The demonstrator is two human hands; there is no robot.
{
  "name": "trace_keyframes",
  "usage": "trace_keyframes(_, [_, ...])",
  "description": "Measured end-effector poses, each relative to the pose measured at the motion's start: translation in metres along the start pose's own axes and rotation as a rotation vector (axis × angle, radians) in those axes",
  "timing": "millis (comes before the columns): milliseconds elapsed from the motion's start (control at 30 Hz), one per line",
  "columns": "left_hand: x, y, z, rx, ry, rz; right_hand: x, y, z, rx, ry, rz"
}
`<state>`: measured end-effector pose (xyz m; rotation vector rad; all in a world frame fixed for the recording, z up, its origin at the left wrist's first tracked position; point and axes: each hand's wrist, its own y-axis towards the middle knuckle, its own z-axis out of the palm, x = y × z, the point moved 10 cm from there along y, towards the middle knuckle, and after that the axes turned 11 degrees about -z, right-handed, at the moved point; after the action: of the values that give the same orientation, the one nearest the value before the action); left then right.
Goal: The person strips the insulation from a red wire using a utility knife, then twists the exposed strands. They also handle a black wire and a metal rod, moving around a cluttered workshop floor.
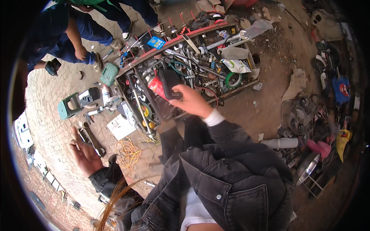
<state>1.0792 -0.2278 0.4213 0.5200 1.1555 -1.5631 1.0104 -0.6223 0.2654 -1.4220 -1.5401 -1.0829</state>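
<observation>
Because the right hand [191,101] pinches the black flat case [169,84] only by its lower end above the toolbox's [246,86] front edge, it may slip into the wrenches [189,63]; the left hand [85,154] hangs open, holding nothing.

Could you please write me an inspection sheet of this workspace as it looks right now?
Surface: paved ground on the left, bare dirt on the right.
Job's things: right hand grips a black flat case over the open toolbox full of wrenches.
Clutter: red can, green tape roll, green container, loose paper, scrap parts on the right.
Hands: left hand open, palm up, holding nothing; right fingers closed on the case.
Cables: yellow cord coiled on the ground.
Surroundings: another person in blue crouches beyond the toolbox.
</observation>
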Motion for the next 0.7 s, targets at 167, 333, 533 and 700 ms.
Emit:
trace_keyframes(167, [0.052, -0.034, -0.047, -0.098, -0.035, -0.197, -0.018, -0.022, -0.116, -0.121, 0.016, 0.147])
trace_keyframes(333, [0.1, -0.056, -0.077, -0.215, 0.006, -0.345, -0.075, -0.021, -0.201, -0.272, -0.804, 0.196])
trace_keyframes(533, [0.163, -0.077, -0.064, -0.283, 0.006, -0.559, -0.141, 0.013, -0.138, -0.07, -0.725, 0.008])
trace_keyframes(700, [0.196, -0.091, -0.034, -0.185, -0.006, -0.662, -0.177, 0.033, -0.105, -0.017, -1.073, 0.213])
